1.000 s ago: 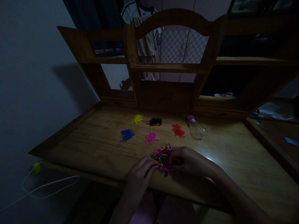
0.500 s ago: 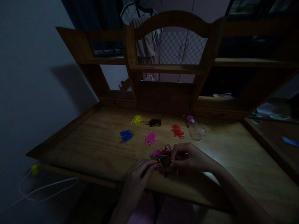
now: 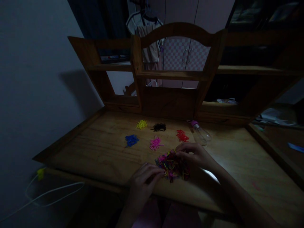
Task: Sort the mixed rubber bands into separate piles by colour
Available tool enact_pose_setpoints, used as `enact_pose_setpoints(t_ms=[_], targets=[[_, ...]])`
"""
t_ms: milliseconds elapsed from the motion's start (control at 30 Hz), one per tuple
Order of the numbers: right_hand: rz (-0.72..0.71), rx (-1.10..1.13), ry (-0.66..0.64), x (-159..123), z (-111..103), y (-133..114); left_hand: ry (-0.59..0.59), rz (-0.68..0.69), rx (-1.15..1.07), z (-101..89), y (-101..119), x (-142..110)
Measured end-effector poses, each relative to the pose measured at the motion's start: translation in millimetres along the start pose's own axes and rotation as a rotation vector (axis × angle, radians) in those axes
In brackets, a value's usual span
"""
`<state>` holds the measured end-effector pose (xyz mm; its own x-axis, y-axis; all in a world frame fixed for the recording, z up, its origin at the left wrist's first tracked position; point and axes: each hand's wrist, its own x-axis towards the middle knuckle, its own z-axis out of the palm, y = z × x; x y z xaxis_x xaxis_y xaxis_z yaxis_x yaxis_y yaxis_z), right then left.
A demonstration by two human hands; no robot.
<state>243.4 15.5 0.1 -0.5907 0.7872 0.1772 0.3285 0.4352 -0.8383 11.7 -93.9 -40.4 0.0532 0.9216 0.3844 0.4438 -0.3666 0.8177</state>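
A mixed heap of small coloured rubber bands (image 3: 172, 167) lies near the table's front edge, between my two hands. My left hand (image 3: 146, 179) is at the heap's left side, its thumb and forefinger pinched on bands there. From the upper right, my right hand (image 3: 192, 153) reaches in with fingertips closed on bands at the heap's top edge. Behind the heap lie single-colour piles: pink bands (image 3: 155, 143), blue bands (image 3: 131, 140), yellow bands (image 3: 142, 124), black bands (image 3: 159, 127) and red bands (image 3: 182, 136). Dim light hides exactly which bands the fingers pinch.
A clear bulb-shaped bottle with a purple cap (image 3: 194, 123) lies at the right, past the red pile. The wooden table (image 3: 95, 142) has a shelf unit (image 3: 169, 74) along its back. A white cable (image 3: 52, 190) hangs beyond the left front edge.
My right hand has shifted slightly up at the heap, and the heap is more spread out toward the right. My left hand stays at its left side. The whole view has tilted slightly.
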Motion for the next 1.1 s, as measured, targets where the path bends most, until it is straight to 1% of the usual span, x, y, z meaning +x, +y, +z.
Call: enact_pose_setpoints(t_ms=[100,167,233,300,333,400,467,533,633,733,833,933,1000,1100], targets=[[0.051,0.023,0.063,9.6,3.0,8.1,0.004,-0.002,-0.066,-2.6,0.3,-1.4],[0.057,-0.028,0.079,26.4,5.3,8.6,-0.010,-0.012,-0.097,-4.0,0.1,-1.3],[-0.008,-0.127,0.086,53.6,9.5,5.2,-0.024,-0.032,-0.114,-4.7,-0.3,-0.4],[-0.059,-0.177,0.053,89.3,17.2,0.2,-0.035,-0.049,-0.123,-4.7,-1.1,0.5],[-0.058,-0.200,0.040,109.0,22.5,-2.0,-0.039,-0.053,-0.126,-4.5,-1.6,0.8],[-0.038,-0.243,0.053,148.0,35.7,-4.9,-0.043,-0.049,-0.124,-4.1,-2.7,1.3],[-0.036,-0.264,0.057,181.9,50.0,-5.7,-0.030,-0.043,-0.111,-3.4,-3.7,1.4],[-0.035,-0.287,0.051,206.7,62.1,-5.0,-0.006,-0.037,-0.095,-2.7,-4.3,1.3],[-0.040,-0.325,0.067,224.3,70.7,-3.9,0.018,-0.023,-0.076,-1.8,-3.8,1.2],[-0.048,-0.347,0.125,220.6,63.8,-5.5,0.038,-0.016,-0.061,-1.5,-2.5,1.1],[-0.065,-0.357,0.198,197.6,42.8,-8.9,0.063,-0.026,-0.031,-1.8,-0.9,0.9],[-0.105,-0.371,0.277,157.2,15.8,-8.4,0.064,-0.035,-0.002,-2.4,0.4,1.1],[-0.188,-0.428,0.369,124.6,-0.1,-3.7,0.060,-0.042,0.009,-2.5,0.6,1.6],[-0.195,-0.484,0.412,77.7,-14.1,8.1,0.060,-0.056,0.020,-1.9,-0.2,2.3]])
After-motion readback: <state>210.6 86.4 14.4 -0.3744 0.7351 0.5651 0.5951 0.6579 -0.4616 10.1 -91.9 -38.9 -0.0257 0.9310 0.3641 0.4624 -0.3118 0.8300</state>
